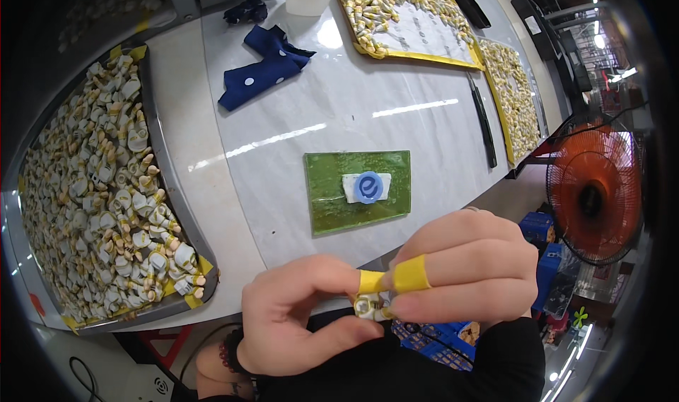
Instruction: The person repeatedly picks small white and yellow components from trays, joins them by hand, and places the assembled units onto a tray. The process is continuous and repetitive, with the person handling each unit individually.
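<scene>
Both hands pinch small white-tan figurine part (369, 307) near chest: left hand (297, 324), right hand (463, 275) fingers closed on it. Likely light, rigid, fiddly; fingertip grip suits. Tray (180, 211) of similar parts left on table (283, 119).

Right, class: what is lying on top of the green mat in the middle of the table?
On the green mat lies a white rectangular piece with a round blue disc on it. The disc covers the middle of the white piece, so what lies beneath it cannot be seen.
</scene>
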The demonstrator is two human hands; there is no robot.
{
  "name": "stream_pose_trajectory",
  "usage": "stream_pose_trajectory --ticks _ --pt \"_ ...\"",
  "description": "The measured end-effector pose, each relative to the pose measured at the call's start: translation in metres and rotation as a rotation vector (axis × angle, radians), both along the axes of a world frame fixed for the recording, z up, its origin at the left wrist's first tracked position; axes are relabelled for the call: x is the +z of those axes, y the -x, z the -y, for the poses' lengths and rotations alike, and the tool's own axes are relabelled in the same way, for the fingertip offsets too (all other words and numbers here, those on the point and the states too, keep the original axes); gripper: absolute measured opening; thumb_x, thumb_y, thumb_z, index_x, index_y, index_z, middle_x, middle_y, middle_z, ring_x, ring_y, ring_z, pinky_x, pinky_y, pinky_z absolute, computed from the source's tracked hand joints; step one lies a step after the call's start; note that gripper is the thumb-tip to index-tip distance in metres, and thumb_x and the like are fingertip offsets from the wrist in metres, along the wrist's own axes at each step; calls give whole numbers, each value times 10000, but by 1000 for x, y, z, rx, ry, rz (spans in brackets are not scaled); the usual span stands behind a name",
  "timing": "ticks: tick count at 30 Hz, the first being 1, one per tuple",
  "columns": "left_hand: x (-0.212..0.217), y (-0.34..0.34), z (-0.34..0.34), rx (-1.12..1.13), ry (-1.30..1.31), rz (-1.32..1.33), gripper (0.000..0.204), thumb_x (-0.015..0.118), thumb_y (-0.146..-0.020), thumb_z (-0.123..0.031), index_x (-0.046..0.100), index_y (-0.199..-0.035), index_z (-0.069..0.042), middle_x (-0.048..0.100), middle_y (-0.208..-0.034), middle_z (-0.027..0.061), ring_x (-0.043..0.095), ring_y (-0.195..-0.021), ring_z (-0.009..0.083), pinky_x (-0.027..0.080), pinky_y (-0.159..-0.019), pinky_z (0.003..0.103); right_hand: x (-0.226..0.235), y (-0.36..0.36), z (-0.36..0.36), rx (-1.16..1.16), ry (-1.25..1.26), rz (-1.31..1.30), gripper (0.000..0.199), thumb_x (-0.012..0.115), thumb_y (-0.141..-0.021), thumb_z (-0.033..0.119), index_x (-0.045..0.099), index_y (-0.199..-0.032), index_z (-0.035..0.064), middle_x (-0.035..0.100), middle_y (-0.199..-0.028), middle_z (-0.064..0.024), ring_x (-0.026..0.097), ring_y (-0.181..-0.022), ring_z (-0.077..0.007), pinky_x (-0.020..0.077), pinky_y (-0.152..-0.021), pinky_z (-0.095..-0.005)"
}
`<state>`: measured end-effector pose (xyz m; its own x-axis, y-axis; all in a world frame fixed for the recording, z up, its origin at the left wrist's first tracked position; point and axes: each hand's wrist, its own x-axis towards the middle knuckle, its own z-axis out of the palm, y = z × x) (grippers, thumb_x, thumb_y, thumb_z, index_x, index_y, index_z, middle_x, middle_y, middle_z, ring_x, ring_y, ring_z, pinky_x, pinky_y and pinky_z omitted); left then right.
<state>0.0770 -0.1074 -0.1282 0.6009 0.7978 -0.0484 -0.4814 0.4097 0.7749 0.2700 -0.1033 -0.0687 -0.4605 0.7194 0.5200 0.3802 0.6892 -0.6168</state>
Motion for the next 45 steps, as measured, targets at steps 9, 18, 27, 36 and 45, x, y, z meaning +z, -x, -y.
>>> stream_pose_trajectory --ticks 9,18,27,36,45 --pt "-2 0 -2 100 -294 -200 310 783 -699 -98 623 -917 54 635 -827 135 622 -730 188 491 -661 275 20 -34 8 -274 -202 260 129 642 -750 56 654 -869 6 635 -882 -115 612 -782 -231 496 -727 -353" --pt "3 13 8 46 -130 -119 330 668 -824 -97 557 -1075 88 611 -948 134 614 -835 175 510 -779 310 2 -309 -47 -1057 458 697 415 623 -781 135 569 -1192 112 586 -1162 -127 554 -1016 -251 421 -886 -335" --pt "-7 18 7 24 -6 -174 278 752 -706 -54 614 -912 73 637 -832 155 620 -763 183 496 -712 276 -49 -345 -63 -1098 465 728 211 641 -741 77 660 -941 14 670 -857 -130 637 -754 -222 495 -700 -324" --pt "-7 18 5 2 -17 -178 278 757 -699 -50 617 -904 74 635 -810 153 625 -762 186 503 -699 277 -52 -330 -66 -1127 341 704 169 628 -758 151 676 -830 6 664 -774 -141 638 -708 -237 494 -667 -328" --pt "5 19 5 27 -120 -127 277 646 -843 -136 562 -1003 74 586 -924 166 597 -804 213 513 -779 333 -4 -259 -63 -998 155 417 135 581 -846 101 621 -908 -11 642 -746 -50 592 -696 -78 457 -611 -211"
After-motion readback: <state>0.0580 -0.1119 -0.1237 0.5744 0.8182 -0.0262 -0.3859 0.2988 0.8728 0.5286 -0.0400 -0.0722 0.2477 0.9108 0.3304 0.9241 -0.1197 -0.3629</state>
